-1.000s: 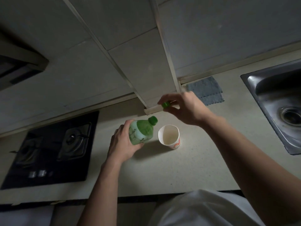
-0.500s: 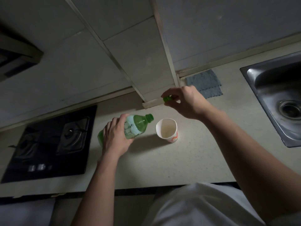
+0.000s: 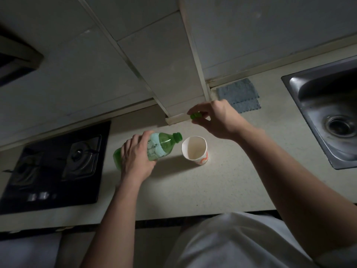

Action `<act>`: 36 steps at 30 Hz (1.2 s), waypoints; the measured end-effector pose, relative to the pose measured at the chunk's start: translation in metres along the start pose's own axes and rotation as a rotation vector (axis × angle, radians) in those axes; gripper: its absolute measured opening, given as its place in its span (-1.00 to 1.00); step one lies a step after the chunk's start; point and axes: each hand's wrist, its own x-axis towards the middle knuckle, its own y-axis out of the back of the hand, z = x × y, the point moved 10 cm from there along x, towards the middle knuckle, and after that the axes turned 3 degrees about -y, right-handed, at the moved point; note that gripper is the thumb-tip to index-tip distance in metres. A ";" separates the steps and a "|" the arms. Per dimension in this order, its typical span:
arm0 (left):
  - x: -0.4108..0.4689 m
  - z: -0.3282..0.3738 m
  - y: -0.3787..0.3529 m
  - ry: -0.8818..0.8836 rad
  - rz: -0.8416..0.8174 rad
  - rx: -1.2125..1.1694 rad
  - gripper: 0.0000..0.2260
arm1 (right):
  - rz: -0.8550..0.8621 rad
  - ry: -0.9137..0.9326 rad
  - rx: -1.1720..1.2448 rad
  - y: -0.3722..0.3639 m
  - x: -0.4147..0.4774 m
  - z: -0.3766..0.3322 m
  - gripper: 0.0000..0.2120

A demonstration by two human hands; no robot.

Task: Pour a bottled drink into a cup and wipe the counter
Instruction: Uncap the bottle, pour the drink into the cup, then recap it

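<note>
Tilting bottle beside cup, dim kitchen counter

Counter: pale speckled surface running across the middle of the frame, tiled wall above it.

Hob: black two-burner unit set into the counter, lower left of the frame.

Sink: steel basin with round drain, right edge of the frame.

Cloth: grey-blue, folded, flat on the counter at the wall, upper right of centre, well apart from the cup.

Left hand: wrapped around the body of the bottle, fingers over the label, grasping it firmly.

Right hand: raised above the counter just right of centre, thumb and fingertips pinching the cap.

Bottle: green plastic with a pale label, uncapped, tilted far over with its mouth pointing right, toward the cup rim and just beside it. No stream can be made out.

Cup: white paper with an orange mark, upright on the counter at centre. Contents cannot be told.

Cap: small, green, held above and behind the cup.
</note>
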 end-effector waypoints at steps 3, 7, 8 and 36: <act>0.001 0.003 0.001 -0.012 0.007 0.014 -0.22 | -0.004 0.022 -0.013 -0.004 0.002 -0.003 -0.72; 0.002 0.005 0.003 -0.021 0.010 0.042 -0.24 | -0.005 0.031 -0.013 -0.008 0.004 -0.003 -0.73; 0.003 0.005 0.003 -0.021 0.012 0.046 -0.24 | -0.007 0.033 -0.013 -0.009 0.005 -0.004 -0.73; 0.004 -0.012 0.012 0.001 0.054 0.083 -0.24 | -0.026 0.043 -0.011 -0.012 0.011 -0.005 -0.72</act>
